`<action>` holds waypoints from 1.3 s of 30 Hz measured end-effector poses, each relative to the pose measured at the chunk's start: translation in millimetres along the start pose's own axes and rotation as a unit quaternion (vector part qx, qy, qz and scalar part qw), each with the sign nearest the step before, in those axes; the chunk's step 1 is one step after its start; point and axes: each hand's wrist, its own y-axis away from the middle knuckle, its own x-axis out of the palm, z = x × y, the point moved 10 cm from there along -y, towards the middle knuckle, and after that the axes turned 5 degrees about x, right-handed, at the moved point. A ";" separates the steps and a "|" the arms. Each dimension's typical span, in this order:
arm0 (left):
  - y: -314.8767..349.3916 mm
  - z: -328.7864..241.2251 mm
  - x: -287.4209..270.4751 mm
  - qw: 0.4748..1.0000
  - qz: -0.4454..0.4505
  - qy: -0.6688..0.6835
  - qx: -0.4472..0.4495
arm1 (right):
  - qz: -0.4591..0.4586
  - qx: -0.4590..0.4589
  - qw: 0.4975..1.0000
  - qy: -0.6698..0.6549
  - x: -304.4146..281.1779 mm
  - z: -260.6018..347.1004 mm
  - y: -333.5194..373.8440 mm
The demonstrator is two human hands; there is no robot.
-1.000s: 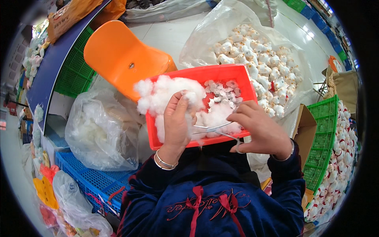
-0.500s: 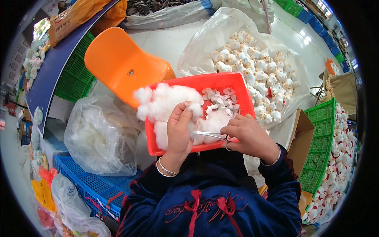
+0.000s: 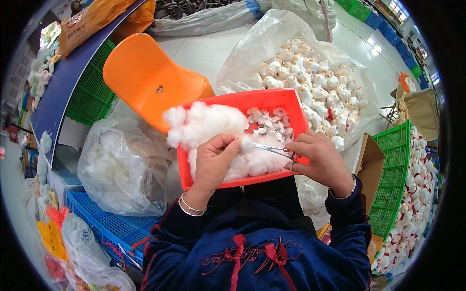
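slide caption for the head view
Left hand holding a small white piece, right hand a scissor-handled metal tool, above a red bin

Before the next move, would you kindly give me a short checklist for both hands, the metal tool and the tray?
1. Left hand pinching the small white piece: ok.
2. Right hand holding the metal tool by its looped handles: ok.
3. Tool pointing at the white piece: ok.
4. Tool's tip closed: cannot tell, the white piece hides it.
5. White stuffing fully inside the red tray: not ok, some bulges past its left edge.
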 end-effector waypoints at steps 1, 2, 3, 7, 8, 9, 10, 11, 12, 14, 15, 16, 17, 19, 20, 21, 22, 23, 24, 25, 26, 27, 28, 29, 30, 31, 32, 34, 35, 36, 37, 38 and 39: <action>0.4 0.0 1.0 0.999 0.013 -0.030 -0.009 | 0.009 0.000 1.000 0.003 -0.1 1.8 -0.5; 0.9 -0.3 2.3 0.998 0.027 -0.060 -0.018 | 0.019 0.000 1.000 0.006 0.4 3.5 -0.6; 1.1 -0.4 3.5 0.995 0.041 -0.090 -0.028 | 0.022 -0.004 1.000 0.019 0.7 5.3 -0.8; -3.6 3.7 4.9 0.988 0.077 -0.111 -0.072 | 0.018 -0.019 0.997 0.078 2.2 15.7 -1.2; -3.4 5.2 5.3 0.989 0.076 -0.109 -0.067 | 0.013 -0.023 0.995 0.095 1.8 18.4 -0.8; -3.5 6.7 5.0 0.990 0.074 -0.106 -0.063 | 0.018 -0.014 0.994 0.105 1.8 16.8 0.2; -3.8 11.2 0.7 0.993 0.058 -0.079 -0.071 | 0.023 -0.006 0.993 0.116 1.0 14.7 1.9; -4.9 15.8 -3.7 0.995 0.041 -0.053 -0.078 | 0.028 0.002 0.991 0.128 -0.9 13.3 2.8; -5.6 18.6 -7.5 0.996 0.025 -0.026 -0.085 | 0.005 0.000 0.992 0.125 -10.1 16.7 3.7; -5.4 22.5 -11.4 0.992 0.013 0.043 -0.117 | -0.040 -0.003 0.992 0.118 -30.7 24.9 6.8; -4.7 24.5 -11.8 0.988 0.008 0.077 -0.134 | -0.047 -0.011 0.992 0.113 -33.6 30.9 6.2; -3.5 24.1 -9.0 0.987 0.012 0.076 -0.141 | -0.047 -0.015 0.991 0.124 -31.3 33.2 3.8; -1.5 22.8 -4.9 0.986 0.016 0.075 -0.149 | -0.047 -0.019 0.990 0.135 -28.4 34.8 0.8; 0.3 22.5 -1.3 0.987 0.023 0.071 -0.142 | -0.036 -0.017 0.988 0.149 -22.0 30.3 -1.9; -0.1 22.3 -1.8 0.989 0.024 0.069 -0.127 | -0.025 -0.012 0.988 0.151 -18.9 24.9 -2.8; -0.8 20.7 -2.4 0.991 0.025 0.066 -0.112 | -0.013 -0.007 0.988 0.154 -16.6 20.9 -3.1; -1.2 19.3 -2.5 0.992 0.026 0.060 -0.109 | 0.000 -0.003 0.988 0.154 -14.6 19.0 -2.5; -1.3 17.8 -2.5 0.992 0.028 0.053 -0.107 | 0.012 0.001 0.988 0.153 -12.0 16.9 -1.2; -1.4 16.2 -2.2 0.993 0.030 0.047 -0.105 | 0.025 0.004 0.988 0.153 -9.2 15.2 -0.5; -1.4 15.2 -1.6 0.994 0.034 0.021 -0.104 | 0.031 0.003 0.988 0.151 -6.9 16.5 -1.9; -1.2 14.6 0.2 0.994 0.039 -0.004 -0.102 | 0.037 0.003 0.988 0.151 -4.3 19.3 -4.0; -0.9 13.8 1.7 0.994 0.044 -0.029 -0.100 | 0.043 0.003 0.988 0.150 -1.8 21.0 -5.0; -0.7 12.0 1.7 0.994 0.039 -0.031 -0.094 | 0.034 -0.001 0.990 0.138 -0.1 21.8 -4.4; -1.1 9.5 1.0 0.995 0.035 -0.033 -0.088 | 0.024 -0.006 0.992 0.126 4.1 21.7 -4.2; -1.7 6.8 0.5 0.996 0.030 -0.035 -0.082 | 0.014 -0.011 0.993 0.115 6.4 21.7 -4.2; -2.3 3.8 1.6 0.994 0.036 -0.064 -0.076 | 0.035 -0.009 0.993 0.115 11.3 18.8 -3.4; -1.2 1.7 2.3 0.992 0.039 -0.092 -0.072 | 0.039 -0.001 0.994 0.104 10.8 14.8 -1.7; -0.3 -5.0 0.1 0.987 0.037 -0.149 -0.051 | 0.048 0.015 0.995 0.082 6.8 6.6 2.3; -1.0 -10.9 -2.2 0.983 0.031 -0.178 -0.033 | 0.035 0.015 0.997 0.061 -2.7 5.3 2.1; -1.4 -16.7 -4.0 0.978 0.026 -0.206 -0.015 | 0.021 0.016 0.999 0.040 -13.9 4.2 0.4; -1.5 -24.9 2.1 0.973 0.051 -0.223 0.023 | 0.008 0.017 1.000 0.018 -21.6 3.3 -1.3; -1.2 -32.9 8.2 0.966 0.078 -0.240 0.062 | 0.014 0.006 1.000 0.018 -19.5 5.0 -1.9; 0.1 -40.0 14.9 0.956 0.104 -0.256 0.101 | 0.019 -0.005 1.000 0.018 -16.0 6.7 -2.8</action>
